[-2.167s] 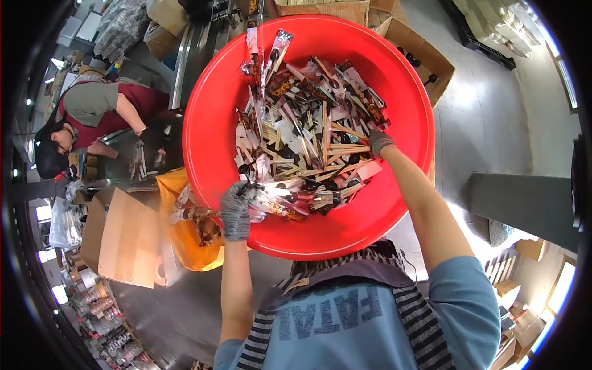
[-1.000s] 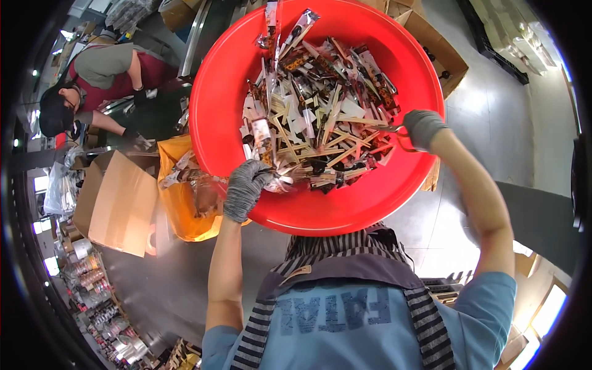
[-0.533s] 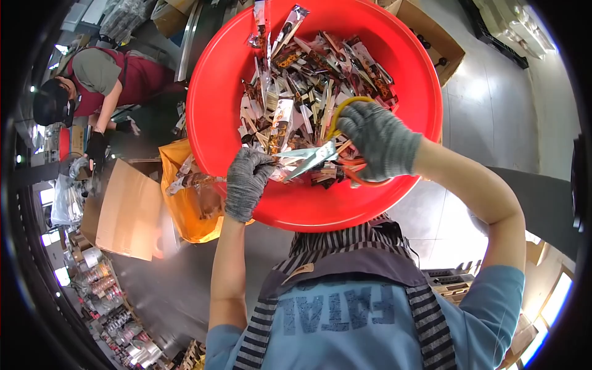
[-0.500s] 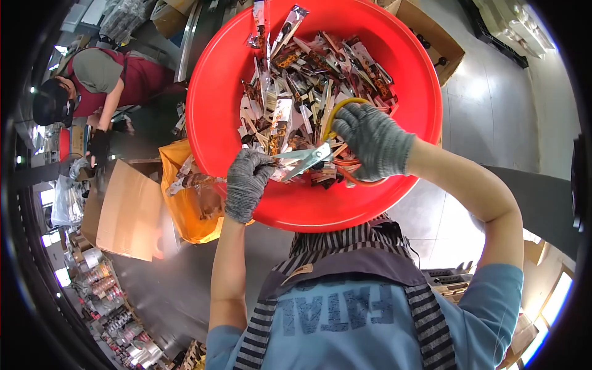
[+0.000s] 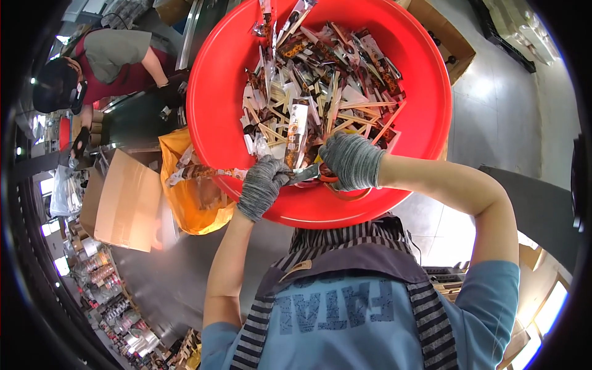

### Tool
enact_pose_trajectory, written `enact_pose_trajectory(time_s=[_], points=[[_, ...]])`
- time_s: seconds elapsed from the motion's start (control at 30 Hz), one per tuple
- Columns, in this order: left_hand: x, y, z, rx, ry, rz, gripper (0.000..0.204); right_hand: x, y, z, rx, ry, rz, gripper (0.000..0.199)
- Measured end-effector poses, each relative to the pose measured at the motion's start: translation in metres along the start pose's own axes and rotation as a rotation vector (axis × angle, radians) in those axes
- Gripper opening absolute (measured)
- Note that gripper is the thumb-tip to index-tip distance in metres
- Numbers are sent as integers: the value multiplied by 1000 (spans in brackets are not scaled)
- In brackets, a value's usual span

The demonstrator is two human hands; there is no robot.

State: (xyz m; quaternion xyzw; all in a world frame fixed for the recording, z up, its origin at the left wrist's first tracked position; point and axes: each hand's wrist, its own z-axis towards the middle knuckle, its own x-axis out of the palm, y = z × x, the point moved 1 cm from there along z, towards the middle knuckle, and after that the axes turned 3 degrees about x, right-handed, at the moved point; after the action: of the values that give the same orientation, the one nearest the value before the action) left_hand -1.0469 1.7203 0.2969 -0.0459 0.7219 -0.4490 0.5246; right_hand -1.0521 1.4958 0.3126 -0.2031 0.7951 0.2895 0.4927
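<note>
Red tub (image 5: 419,80) fills the top of your view, loaded with a loose heap of packets (image 5: 314,80) and wooden sticks. Both your hands are in grey knit gloves at the tub's near rim. Your left hand (image 5: 262,185) is clenched on one end of a small bundle (image 5: 305,174) of packets; your right hand (image 5: 353,160) is clenched on the other end, the two hands almost touching. An orange rubber band (image 5: 345,194) hangs looped just below your right hand, against the tub's inner wall. Can't tell whether it's already round the bundle. Bundle sits just above the near rim, at the lower edge of the heap.

Left of the tub: orange bag (image 5: 194,197) with more packets spilling at its mouth, then a cardboard box (image 5: 126,200) beside it. Another person (image 5: 117,58) in a dark cap is bent over at upper left, well apart from your hands.
</note>
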Motion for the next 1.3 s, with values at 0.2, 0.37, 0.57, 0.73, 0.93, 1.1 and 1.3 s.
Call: enact_pose_trajectory(time_s=[0.2, 0.37, 0.57, 0.73, 0.93, 1.1, 1.3], points=[[0, 14, -13, -109, 118, -46, 13, 16, 12, 12, -77, -36, 71, 22], [2, 22, -24, -186, 111, -100, 13, 24, 18, 20, -74, 31, 132, 19], [-5, 24, -37, -348, -63, -325, 10, 32, 18, 24, -24, 166, 160, 20], [-37, 68, -69, -385, -646, -996, 13, 62, 20, 22, -32, 132, 165, 24], [-120, 99, -137, -1102, -389, 790, 69, 40, -2, -15, 159, -218, 579, 44], [-105, 33, -43, -493, -490, 522, 75, 76, -100, -44, 863, -82, 388, 41], [15, 88, 93, -567, 30, 30, 110, 117, -140, -30, 913, -76, -127, 45]])
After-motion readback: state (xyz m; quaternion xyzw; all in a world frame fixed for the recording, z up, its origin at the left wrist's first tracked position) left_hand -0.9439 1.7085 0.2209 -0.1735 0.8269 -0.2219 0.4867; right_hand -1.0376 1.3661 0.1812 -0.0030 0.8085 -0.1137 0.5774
